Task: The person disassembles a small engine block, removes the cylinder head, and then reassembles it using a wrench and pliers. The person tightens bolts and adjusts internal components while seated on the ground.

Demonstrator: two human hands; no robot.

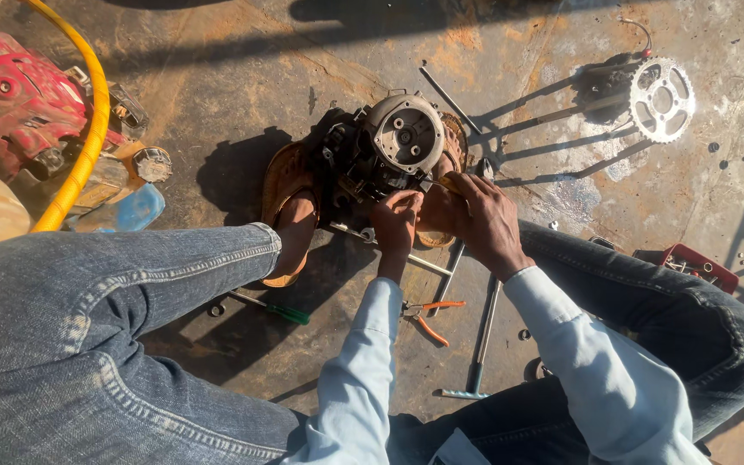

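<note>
**Grey metal engine block, held between my feet on the stained floor**

The grey metal engine block sits between my sandalled feet. My left hand pinches a small part at its lower edge, fingertips pressed together. My right hand is curled around a yellow-handled tool touching the block. Orange-handled pliers lie below my wrists; a toothed steel sprocket lies well apart.

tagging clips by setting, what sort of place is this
Probably a motorcycle repair yard, with work done on the ground. An engine sits between the person's feet, a sprocket lies on the stained floor, and pliers lie nearby.
</note>
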